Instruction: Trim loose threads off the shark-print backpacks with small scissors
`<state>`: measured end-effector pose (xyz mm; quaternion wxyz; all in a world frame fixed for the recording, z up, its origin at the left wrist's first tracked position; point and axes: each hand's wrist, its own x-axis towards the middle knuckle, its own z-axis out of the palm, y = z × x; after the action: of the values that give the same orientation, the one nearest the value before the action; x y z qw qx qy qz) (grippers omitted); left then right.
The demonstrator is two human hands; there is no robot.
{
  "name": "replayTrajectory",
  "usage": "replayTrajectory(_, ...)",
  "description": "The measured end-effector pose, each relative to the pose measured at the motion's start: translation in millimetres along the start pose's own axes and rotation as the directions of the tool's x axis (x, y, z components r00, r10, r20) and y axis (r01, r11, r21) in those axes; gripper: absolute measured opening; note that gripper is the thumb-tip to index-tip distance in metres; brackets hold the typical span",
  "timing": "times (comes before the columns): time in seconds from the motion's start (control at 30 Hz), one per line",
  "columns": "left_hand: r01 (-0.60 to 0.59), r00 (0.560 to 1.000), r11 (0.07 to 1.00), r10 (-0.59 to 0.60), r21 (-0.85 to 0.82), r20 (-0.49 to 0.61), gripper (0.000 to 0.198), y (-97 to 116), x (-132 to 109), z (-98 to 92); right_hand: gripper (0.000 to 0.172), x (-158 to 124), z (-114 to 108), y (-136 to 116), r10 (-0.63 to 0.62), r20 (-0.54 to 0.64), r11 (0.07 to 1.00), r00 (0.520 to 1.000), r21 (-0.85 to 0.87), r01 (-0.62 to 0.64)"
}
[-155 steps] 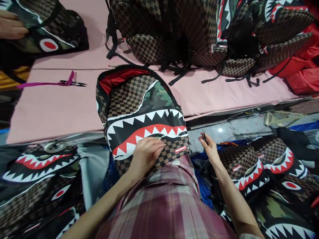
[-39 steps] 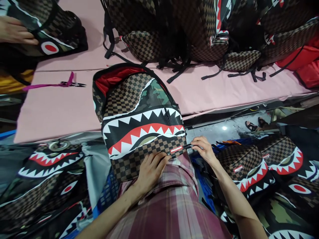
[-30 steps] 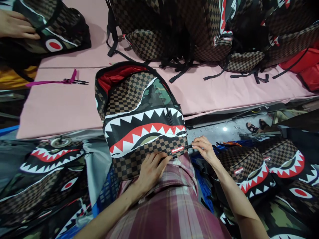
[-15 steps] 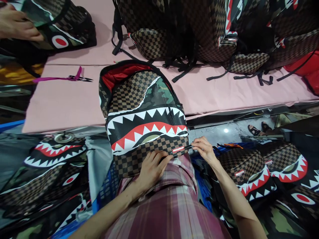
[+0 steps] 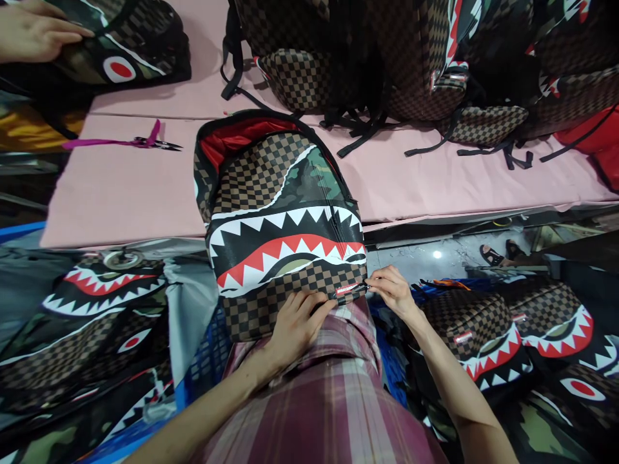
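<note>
A checkered backpack (image 5: 285, 251) with a shark-mouth print leans against the padded table edge and my lap, its top open on a red lining. My left hand (image 5: 298, 321) grips its lower front, the thumb near a small red label (image 5: 347, 290). At the bag's lower right corner, my right hand (image 5: 393, 291) pinches a small dark piece with a shiny bit, which looks like a zipper pull (image 5: 366, 286). The fingertips partly hide it. Several loose dark threads hang across the right side of the print.
Purple-handled thread snips (image 5: 157, 143) lie on the pink tabletop (image 5: 130, 200). Several backpacks (image 5: 300, 80) stand along its back. Another person's hand (image 5: 43, 32) rests on a bag at the upper left. More shark-print bags are piled at left (image 5: 106, 290) and right (image 5: 527, 328).
My right hand has moved slightly left, closer to the backpack's corner and the label. My left hand keeps its grip. The other person's hand has moved up a little and right.
</note>
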<state>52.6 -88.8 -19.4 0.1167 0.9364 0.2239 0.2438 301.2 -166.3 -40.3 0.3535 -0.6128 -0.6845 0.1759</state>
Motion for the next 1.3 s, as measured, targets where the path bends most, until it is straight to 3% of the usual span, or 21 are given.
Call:
replayTrajectory(0.53, -0.025, 0.999, 1.0, 0.025, 0.007, -0.03, 0.021, -1, 0, 1.6, 0.019, 15, 14, -30, -0.057, 0.097, 0.997, 0.994, -0.05, 0.062)
replayTrajectory(0.6, -0.028, 0.999, 1.0, 0.028, -0.002, -0.039, 0.02, -2, -1, 1.9, 0.017, 12, 9, -30, 0.018, 0.062, 1.0, 0.998, 0.01, -0.019)
replayTrajectory(0.7, -0.041, 0.998, 0.999, 0.04, -0.017, -0.048, 0.021, -3, -2, 1.6, 0.017, 4, -6, -23, 0.241, -0.037, 0.964, 0.97, 0.122, -0.235)
replayTrajectory(0.77, -0.051, 0.998, 0.998, 0.05, -0.023, -0.045, 0.022, -3, -3, 1.4, 0.018, -1, -17, -16, 0.34, -0.021, 0.933, 0.94, 0.13, -0.335)
replayTrajectory(0.83, -0.057, 0.998, 0.998, 0.056, -0.021, -0.032, 0.023, -3, -3, 1.4, 0.019, -3, -26, -11, 0.361, 0.056, 0.926, 0.931, 0.093, -0.365)
replayTrajectory(0.93, -0.059, 0.998, 0.998, 0.059, -0.013, -0.015, 0.024, -4, -3, 1.5, 0.019, 0, -31, -9, 0.341, 0.135, 0.936, 0.93, 0.035, -0.349)
replayTrajectory(1.3, -0.063, 0.998, 0.998, 0.063, -0.01, -0.016, 0.022, -3, -4, 3.1, 0.025, 20, -40, -18, 0.227, 0.216, 0.967, 0.95, -0.166, -0.193)
